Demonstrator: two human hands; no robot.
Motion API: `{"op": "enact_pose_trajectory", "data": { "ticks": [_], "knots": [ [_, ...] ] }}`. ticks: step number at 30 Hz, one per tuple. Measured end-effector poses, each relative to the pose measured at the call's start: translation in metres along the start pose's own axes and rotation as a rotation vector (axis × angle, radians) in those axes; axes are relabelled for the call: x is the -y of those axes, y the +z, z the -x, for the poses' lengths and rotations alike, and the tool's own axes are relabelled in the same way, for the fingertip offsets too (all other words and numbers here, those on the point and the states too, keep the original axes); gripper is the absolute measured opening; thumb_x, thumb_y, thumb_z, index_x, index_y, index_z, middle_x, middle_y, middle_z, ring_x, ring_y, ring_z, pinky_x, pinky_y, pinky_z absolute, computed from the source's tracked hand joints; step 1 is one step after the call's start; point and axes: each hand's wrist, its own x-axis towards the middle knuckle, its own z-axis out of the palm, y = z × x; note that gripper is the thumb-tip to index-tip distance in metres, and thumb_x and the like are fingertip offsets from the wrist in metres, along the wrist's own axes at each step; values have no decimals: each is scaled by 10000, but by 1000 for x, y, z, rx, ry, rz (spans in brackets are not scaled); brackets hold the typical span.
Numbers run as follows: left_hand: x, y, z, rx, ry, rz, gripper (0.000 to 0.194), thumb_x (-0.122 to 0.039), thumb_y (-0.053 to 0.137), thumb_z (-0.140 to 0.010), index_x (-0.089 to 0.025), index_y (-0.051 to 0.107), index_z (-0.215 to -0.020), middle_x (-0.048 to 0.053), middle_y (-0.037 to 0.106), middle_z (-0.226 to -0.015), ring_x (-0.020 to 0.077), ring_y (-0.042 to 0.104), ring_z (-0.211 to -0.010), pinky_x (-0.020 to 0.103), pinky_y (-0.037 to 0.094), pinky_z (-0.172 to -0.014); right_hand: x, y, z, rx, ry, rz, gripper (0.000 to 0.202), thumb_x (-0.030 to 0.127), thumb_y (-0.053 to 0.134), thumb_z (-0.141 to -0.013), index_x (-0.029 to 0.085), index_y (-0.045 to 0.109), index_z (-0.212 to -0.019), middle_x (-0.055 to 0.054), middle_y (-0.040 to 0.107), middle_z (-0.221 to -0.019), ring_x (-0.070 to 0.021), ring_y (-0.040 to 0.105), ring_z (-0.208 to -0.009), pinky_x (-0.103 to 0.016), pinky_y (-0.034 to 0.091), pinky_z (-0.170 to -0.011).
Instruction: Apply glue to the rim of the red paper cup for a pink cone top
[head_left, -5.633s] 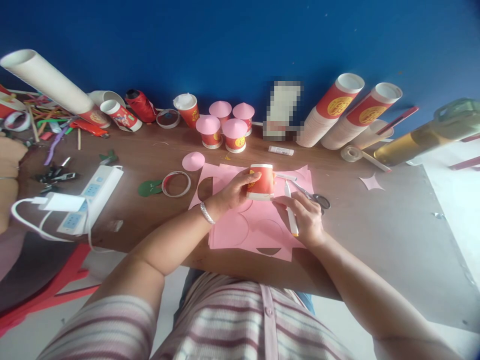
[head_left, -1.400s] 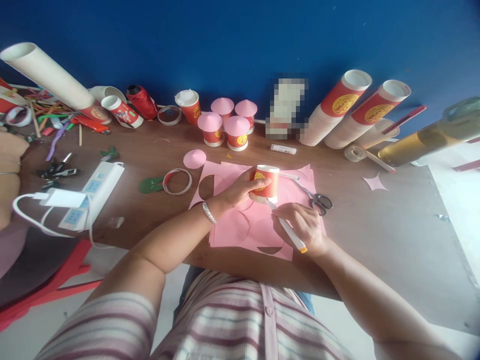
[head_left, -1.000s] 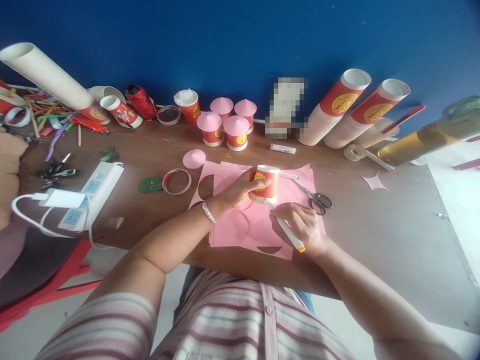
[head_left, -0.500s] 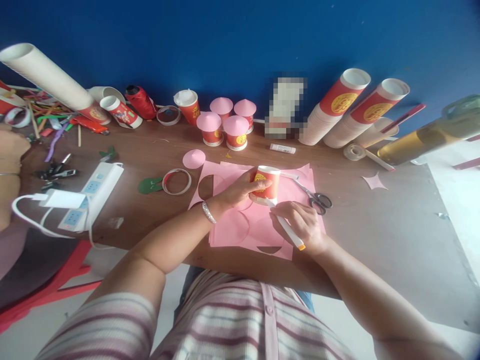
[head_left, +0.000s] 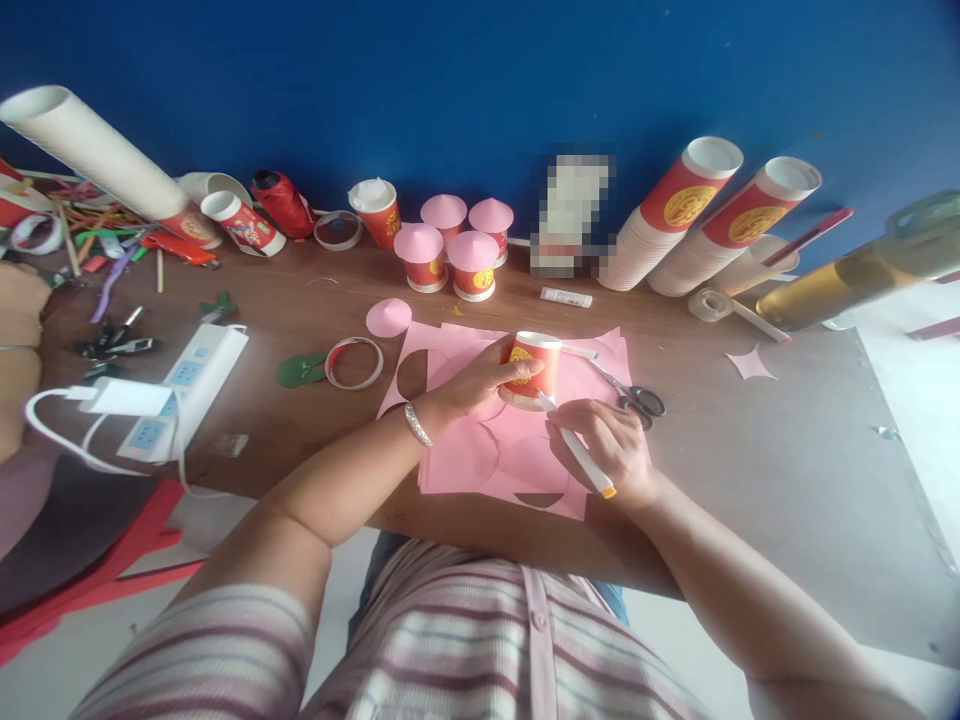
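Observation:
My left hand (head_left: 491, 378) is wrapped around a red and white paper cup (head_left: 534, 378) with a yellow emblem, thumb across its front. Pinched in my right hand (head_left: 606, 445) is a white marker pen (head_left: 589, 466) with a yellow-orange end. Its tip is at the cup's lower white band; whether it touches I cannot tell. Under both hands lie pink paper sheets (head_left: 465, 465) with round cut-outs. Scissors (head_left: 639, 402) with dark handles rest on the sheets' right side, partly beyond them.
Behind stand several cups topped with pink paper cones (head_left: 472, 252), and a loose pink cone (head_left: 389, 317). A glue stick (head_left: 566, 297) lies near stacked paper cups (head_left: 679, 212). At left are a tape roll (head_left: 354, 363) and a white power strip (head_left: 196, 375) with cables.
My right hand and the marker pen have shifted slightly to the right along the cup's lower band. My left hand keeps the cup in nearly the same place.

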Motion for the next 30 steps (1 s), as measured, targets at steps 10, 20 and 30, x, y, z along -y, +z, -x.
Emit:
{"op": "enact_pose_trajectory", "data": {
  "ticks": [10,20,30],
  "knots": [
    [1,-2,1,-8,8,2,392,-416,783,-802,-155,598,-1027,46,628,-941,156,598,-845,278,472,-754,0,0,0,-9,0,-1,244,10,629,-850,193,556,-994,0,668,-725,-128,639,-598,-241,522,-536],
    [0,-2,0,-5,20,19,377,-415,784,-808,-142,605,-998,34,610,-891,131,572,-794,258,469,-732,1,0,3,-4,-10,18,260,-9,635,-822,190,559,-973,-1,672,-726,-129,645,-595,-241,520,-541],
    [-6,3,3,-29,9,35,374,-396,791,-797,-137,620,-1004,42,627,-915,140,585,-812,260,481,-746,0,1,1,-3,-15,15,250,-7,647,-824,182,563,-966,-7,661,-730,-125,629,-598,-238,499,-542]
  ]
}}
